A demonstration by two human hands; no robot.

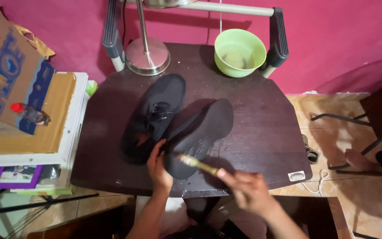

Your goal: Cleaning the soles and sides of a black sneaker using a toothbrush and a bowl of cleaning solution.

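Two black shoes lie on a dark wooden table (261,128). One shoe (155,113) rests upright on the left. The other shoe (202,132) is tipped on its side with the sole facing me. My left hand (158,166) grips this tipped shoe at its heel end. My right hand (248,190) holds a small brush (195,163) with a pale handle, and its bristle end touches the sole near the heel.
A green bowl (239,52) holding liquid stands at the table's far edge, beside a metal lamp base (147,55). A cardboard bag (9,75) and a white shelf (74,128) sit left. A chair frame and a person's foot (357,159) are right.
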